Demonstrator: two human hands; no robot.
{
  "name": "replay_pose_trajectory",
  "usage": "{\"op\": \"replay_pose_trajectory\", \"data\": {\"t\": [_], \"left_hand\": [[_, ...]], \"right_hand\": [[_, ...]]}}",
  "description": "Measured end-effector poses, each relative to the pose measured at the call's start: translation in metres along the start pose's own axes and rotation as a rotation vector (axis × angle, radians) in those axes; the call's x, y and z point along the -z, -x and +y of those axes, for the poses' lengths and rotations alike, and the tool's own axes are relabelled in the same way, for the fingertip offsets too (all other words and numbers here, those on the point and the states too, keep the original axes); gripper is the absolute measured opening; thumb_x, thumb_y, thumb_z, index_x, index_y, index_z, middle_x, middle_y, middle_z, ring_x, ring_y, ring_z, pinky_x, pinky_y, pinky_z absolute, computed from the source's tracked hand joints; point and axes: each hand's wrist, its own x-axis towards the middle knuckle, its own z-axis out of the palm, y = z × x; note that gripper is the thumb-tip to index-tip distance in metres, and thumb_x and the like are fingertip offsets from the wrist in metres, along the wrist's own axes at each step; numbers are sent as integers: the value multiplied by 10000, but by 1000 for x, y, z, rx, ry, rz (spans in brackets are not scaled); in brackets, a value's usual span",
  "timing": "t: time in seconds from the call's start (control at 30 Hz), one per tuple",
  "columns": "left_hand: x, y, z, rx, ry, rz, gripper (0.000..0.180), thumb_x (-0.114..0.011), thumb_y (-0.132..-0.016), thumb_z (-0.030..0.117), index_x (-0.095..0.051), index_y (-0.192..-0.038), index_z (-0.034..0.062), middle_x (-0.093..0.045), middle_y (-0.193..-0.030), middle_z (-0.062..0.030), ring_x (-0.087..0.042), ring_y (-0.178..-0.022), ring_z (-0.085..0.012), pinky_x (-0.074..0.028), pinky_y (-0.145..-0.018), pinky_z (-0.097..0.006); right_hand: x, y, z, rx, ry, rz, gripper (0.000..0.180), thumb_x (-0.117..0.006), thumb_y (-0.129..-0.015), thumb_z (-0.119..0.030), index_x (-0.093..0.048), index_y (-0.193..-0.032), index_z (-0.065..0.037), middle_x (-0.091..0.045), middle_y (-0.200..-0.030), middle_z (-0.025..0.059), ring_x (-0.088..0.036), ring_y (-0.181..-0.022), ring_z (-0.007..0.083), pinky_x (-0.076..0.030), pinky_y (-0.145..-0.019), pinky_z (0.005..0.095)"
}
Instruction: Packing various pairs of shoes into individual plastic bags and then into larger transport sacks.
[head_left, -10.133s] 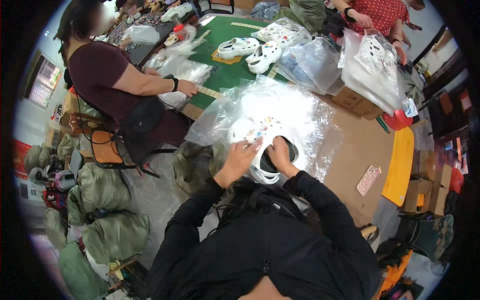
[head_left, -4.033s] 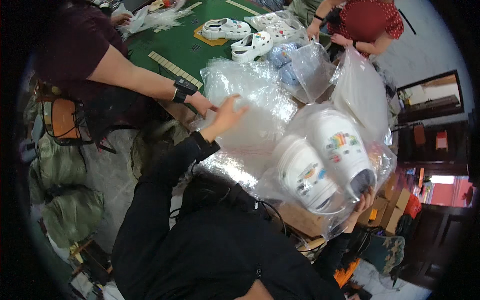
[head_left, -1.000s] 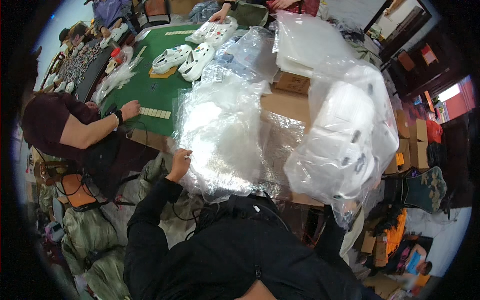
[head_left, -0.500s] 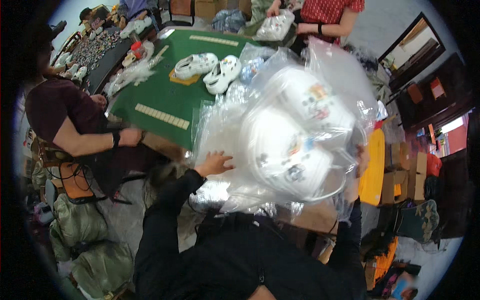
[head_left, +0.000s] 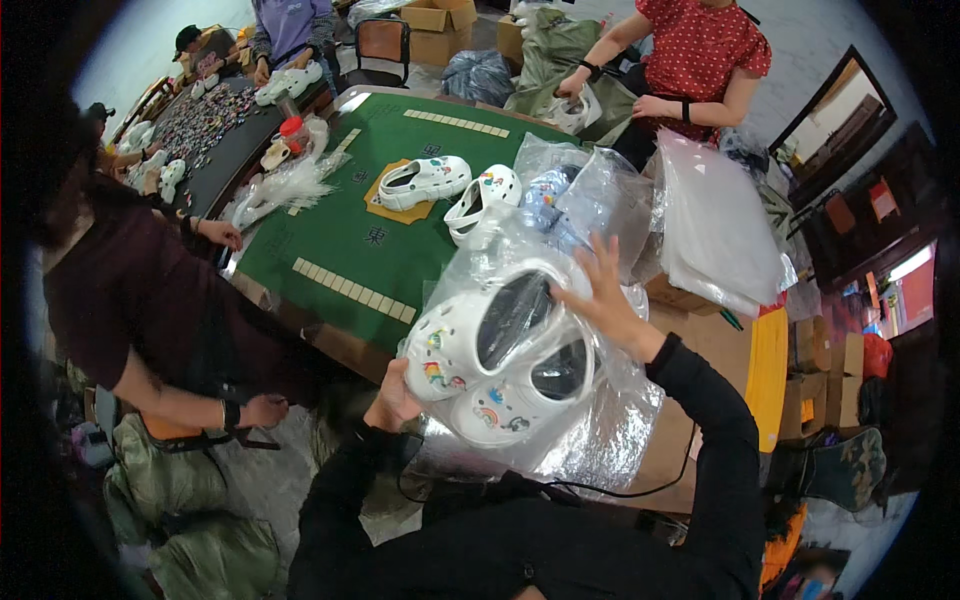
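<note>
A pair of white clogs (head_left: 497, 405) with colourful charms lies inside a clear plastic bag (head_left: 462, 268) before me, toes turned toward me. My left hand (head_left: 396, 397) grips the bagged pair by the toe at its left side; part of the fingers is hidden behind it. Over the bag's upper right part, my right hand (head_left: 612, 303) is spread with fingers apart, at the loose film near the heels. Beneath lies silvery wrapping (head_left: 585, 455). Two more white clogs, one (head_left: 425, 181) on a yellow piece and another (head_left: 484, 202) beside it, stand on the green table mat.
A stack of clear bags (head_left: 715, 225) sits on a box at the right. Bagged bluish clogs (head_left: 550, 188) lie behind my pair. Cream tile rows (head_left: 355, 290) line the green mat (head_left: 300, 235). Co-workers stand at the left and far side; one handles a white bag (head_left: 573, 110).
The bagged clogs have come down and turned, toes now toward me. My left hand has closed on them; my right hand has left their right side and spreads over the bag.
</note>
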Motion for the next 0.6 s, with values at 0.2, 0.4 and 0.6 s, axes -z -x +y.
{"op": "replay_pose_trajectory", "data": {"t": [0.2,0.4,0.6], "left_hand": [[45,-27,1,-245,159,146,796,-600,-678,480,-342,-1328,99,-459,-1280,-116,-472,-1142,-297,-397,-956,-468],[45,-71,15,-323,184,290,774,-549,-705,521,-346,-1326,107,-452,-1288,-101,-459,-1153,-293,-384,-963,-466],[57,-105,31,-342,148,190,698,-489,-749,518,-362,-1321,139,-469,-1272,-75,-461,-1146,-276,-377,-961,-460]], "right_hand": [[-51,-10,51,-1253,-1400,-279,654,-519,-855,-439,-298,-1340,-61,-360,-1343,122,-366,-1228,270,-294,-1004,500],[-84,11,-23,-1306,-2004,245,751,-206,-856,-660,-301,-1348,-101,-381,-1335,76,-392,-1206,226,-336,-1008,396],[-103,-26,-41,-1209,-1479,391,876,-531,-801,21,88,-1400,-137,-241,-1376,151,-353,-1212,239,-307,-1005,339]]}}
